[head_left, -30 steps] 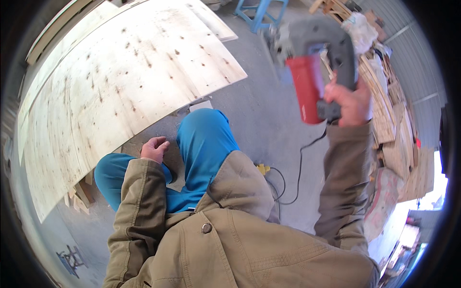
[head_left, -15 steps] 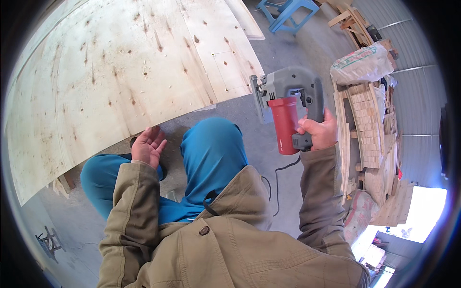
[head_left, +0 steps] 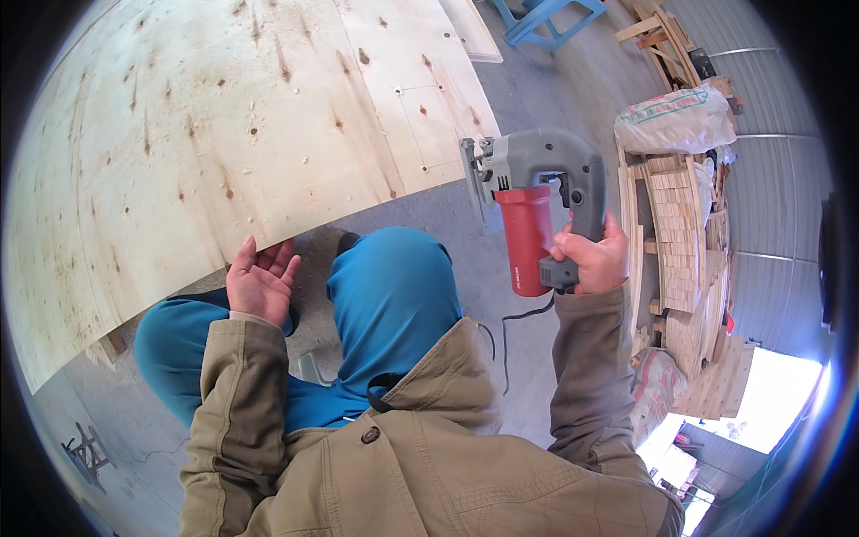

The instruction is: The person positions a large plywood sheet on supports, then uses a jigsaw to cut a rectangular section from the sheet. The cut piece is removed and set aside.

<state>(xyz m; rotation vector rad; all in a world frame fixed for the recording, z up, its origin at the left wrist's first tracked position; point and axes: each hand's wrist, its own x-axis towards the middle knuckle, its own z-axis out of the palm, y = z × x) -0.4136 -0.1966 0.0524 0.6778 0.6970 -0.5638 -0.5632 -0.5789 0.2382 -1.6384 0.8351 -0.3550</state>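
A red-and-grey, barrel-bodied power jigsaw is at two o'clock, the right hand wrapped round it. At nine o'clock the left hand, palm up, fingers loosely parted, empty, is beside the pale, knotted plywood sheet at ten o'clock.

Big pale plywood sheet fills L side, approx. flat, w/ dark knots, thin ruled lines nr its R edge & light wood crumbs scattered on top. Gray concrete floor below & to R. On floor: blue stool at far side, lg. stack of cut wood at R, pale patterned sack by stack's near end, sm. dark frame near L.
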